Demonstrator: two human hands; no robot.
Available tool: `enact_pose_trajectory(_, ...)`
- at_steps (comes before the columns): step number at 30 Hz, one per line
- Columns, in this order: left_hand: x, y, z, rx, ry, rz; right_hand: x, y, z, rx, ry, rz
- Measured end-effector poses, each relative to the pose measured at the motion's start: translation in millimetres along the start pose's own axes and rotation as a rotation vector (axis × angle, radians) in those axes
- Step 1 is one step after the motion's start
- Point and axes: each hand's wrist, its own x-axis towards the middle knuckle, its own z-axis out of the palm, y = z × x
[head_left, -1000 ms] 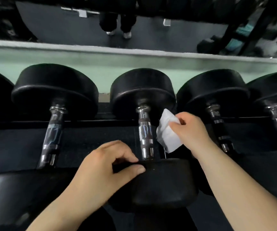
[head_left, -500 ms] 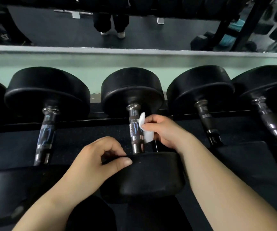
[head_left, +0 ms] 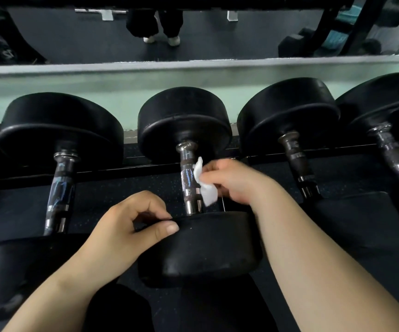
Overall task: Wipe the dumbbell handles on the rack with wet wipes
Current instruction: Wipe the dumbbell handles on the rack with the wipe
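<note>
Right hand [head_left: 232, 180]: fingers [head_left: 214, 170] curled tight, pinching a white wet wipe [head_left: 205, 188]. The wipe is crumpled and folded. Its left edge lies against the right side of the chrome handle [head_left: 187, 178] of the centre dumbbell [head_left: 212, 248], about mid-length. How far the wipe reaches behind the handle cannot be told.

Left hand [head_left: 126, 231]: fingers bent, not flat. The thumb [head_left: 167, 230] lies across the top of the dumbbell's near head. The other fingertips hook over the head's far rim, just left of where the handle enters it (a pinch-like hold on the rim).

Centre dumbbell sits on the rack [head_left: 121, 188], handle running away from the viewer, far head toward the pale green wall [head_left: 97, 92]. Both forearms reach in from below, one on each side of the near head.

Neighbours on the same rack:
- A left dumbbell [head_left: 60, 190], with a chrome handle and no hand on it.
- A right dumbbell [head_left: 296, 164], its handle just beyond the right hand's knuckles and apart from them.
- A further dumbbell [head_left: 395, 154] at the right edge.

Above the wall, a mirror [head_left: 49, 32] shows dark floor and a pair of legs in white shoes.
</note>
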Motion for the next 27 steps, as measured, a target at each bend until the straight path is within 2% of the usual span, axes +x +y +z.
enact_pose_trajectory(3,-1.0,0.5,0.6,0.004,0.004,0.005,-9.0,8.2,0.6,-0.037,-0.049,0.023)
enact_pose_trajectory(8,-0.9,1.2,0.9,0.004,0.007,-0.002,18.0,-10.2,2.6,0.085,0.202,-0.085)
enact_pose_trajectory(14,-0.4,1.8,0.4,-0.012,-0.003,-0.010,-6.7,6.1,5.2,0.030,0.015,-0.083)
enact_pose_trajectory(16,-0.8,1.7,0.1,-0.019,0.000,-0.014,-6.4,4.7,5.9,0.014,0.037,-0.077)
enact_pose_trajectory(20,-1.8,1.3,0.8,-0.025,0.004,-0.011,7.4,-2.6,6.6,0.002,0.232,-0.119)
enact_pose_trajectory(22,-2.0,1.4,1.2,-0.028,0.002,-0.008,5.0,-1.6,4.0,-0.068,0.196,-0.124)
enact_pose_trajectory(25,-1.7,1.7,0.8,-0.036,0.000,0.000,-11.8,4.3,2.1,-0.151,0.040,-0.055)
enact_pose_trajectory(27,-1.2,1.7,0.6,-0.029,-0.002,-0.001,-19.3,2.5,4.0,-0.207,0.077,-0.072)
